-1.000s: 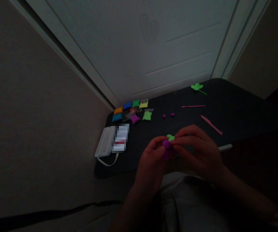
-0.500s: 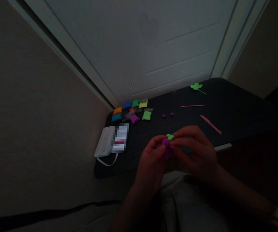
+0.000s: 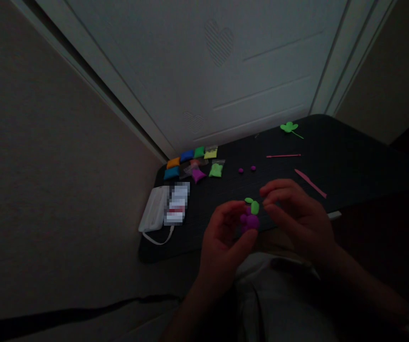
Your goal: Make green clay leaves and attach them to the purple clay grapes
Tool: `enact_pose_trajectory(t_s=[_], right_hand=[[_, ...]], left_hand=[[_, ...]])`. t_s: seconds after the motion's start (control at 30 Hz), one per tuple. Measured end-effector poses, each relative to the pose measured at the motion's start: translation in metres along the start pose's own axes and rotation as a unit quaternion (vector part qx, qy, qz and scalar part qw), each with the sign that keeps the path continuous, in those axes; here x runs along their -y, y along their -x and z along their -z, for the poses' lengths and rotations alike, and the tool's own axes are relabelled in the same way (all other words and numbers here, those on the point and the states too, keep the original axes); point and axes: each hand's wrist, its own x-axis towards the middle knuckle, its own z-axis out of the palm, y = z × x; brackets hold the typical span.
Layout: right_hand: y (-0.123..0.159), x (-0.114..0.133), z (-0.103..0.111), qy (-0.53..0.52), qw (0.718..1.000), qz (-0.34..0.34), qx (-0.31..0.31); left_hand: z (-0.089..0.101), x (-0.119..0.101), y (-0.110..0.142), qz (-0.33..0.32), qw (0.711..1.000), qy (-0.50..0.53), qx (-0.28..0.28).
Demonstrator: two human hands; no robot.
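In the head view, my left hand (image 3: pixel 224 242) holds a purple clay figure (image 3: pixel 252 222) made of round balls stuck together, thumb in front and fingers behind. Two light green clay leaves (image 3: pixel 255 207) sit on its top. My right hand (image 3: pixel 297 216) is just to the right, apart from the figure, its fingers curved and spread with nothing visible between them. Beyond the hands, two small purple clay balls (image 3: pixel 253 168) lie on the dark table (image 3: pixel 204 237).
Several bags of coloured clay (image 3: pixel 198 175) lie at the table's back left, behind a white case (image 3: pixel 154 208) and a blurred packet (image 3: pixel 178 204). On the right are a pink clay knife (image 3: pixel 310 183), a thin pink stick tool (image 3: pixel 283 156) and a green clay flower (image 3: pixel 289 127).
My right hand has let go of the clay figure and drawn back to the right. The figure has turned in my left hand, so its leaves and several balls now show.
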Motion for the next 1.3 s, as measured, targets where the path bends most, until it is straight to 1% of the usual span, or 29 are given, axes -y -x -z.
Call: enact_pose_trajectory(t_s=[0.13, 0.2, 0.27, 0.37, 0.43, 0.57, 0.63, 0.77, 0.9, 0.97, 1.0, 1.07, 1.1, 1.2, 1.3], right_hand=[[0.000, 0.000, -0.001, -0.051, 0.998, -0.029, 0.018], [0.001, -0.001, -0.002, -0.091, 0.995, -0.041, 0.018], [0.001, -0.005, -0.003, -0.141, 0.988, -0.056, 0.018], [0.001, -0.013, -0.004, -0.201, 0.976, -0.080, 0.001], [0.000, -0.020, -0.005, -0.217, 0.972, -0.092, -0.019], [-0.001, -0.028, -0.005, -0.205, 0.970, -0.113, -0.065], [-0.002, -0.028, -0.005, -0.179, 0.975, -0.114, -0.069], [-0.003, -0.027, -0.004, -0.105, 0.989, -0.094, -0.043], [-0.003, -0.028, -0.002, 0.004, 0.996, -0.092, -0.008], [-0.001, -0.024, 0.000, 0.051, 0.996, -0.072, -0.004], [0.000, -0.020, 0.001, 0.058, 0.997, -0.055, -0.005], [0.003, -0.011, 0.002, 0.030, 0.999, -0.025, -0.007], [0.004, -0.006, 0.003, 0.000, 1.000, -0.022, 0.004], [0.004, 0.006, 0.005, -0.094, 0.993, -0.051, 0.056], [0.000, 0.011, 0.008, -0.145, 0.980, -0.082, 0.110]], left_hand=[[-0.004, -0.001, 0.007, -0.064, 0.994, -0.087, -0.019], [-0.005, 0.000, 0.009, -0.095, 0.988, -0.119, -0.028], [-0.004, 0.001, 0.011, -0.132, 0.980, -0.147, -0.024], [-0.002, 0.000, 0.011, -0.177, 0.968, -0.175, -0.013], [-0.001, -0.001, 0.010, -0.194, 0.963, -0.187, -0.013], [0.001, -0.004, 0.008, -0.199, 0.959, -0.202, -0.027], [0.001, -0.004, 0.008, -0.199, 0.958, -0.201, -0.037], [0.001, -0.004, 0.009, -0.204, 0.957, -0.201, -0.039], [-0.002, -0.005, 0.009, -0.225, 0.951, -0.199, -0.067], [-0.004, -0.006, 0.010, -0.239, 0.947, -0.202, -0.079], [-0.005, -0.006, 0.011, -0.242, 0.946, -0.200, -0.086], [-0.007, -0.007, 0.012, -0.237, 0.949, -0.179, -0.102], [-0.008, -0.008, 0.013, -0.230, 0.954, -0.161, -0.106], [-0.009, -0.011, 0.017, -0.202, 0.969, -0.116, -0.081], [-0.008, -0.015, 0.019, -0.199, 0.972, -0.113, -0.046]])
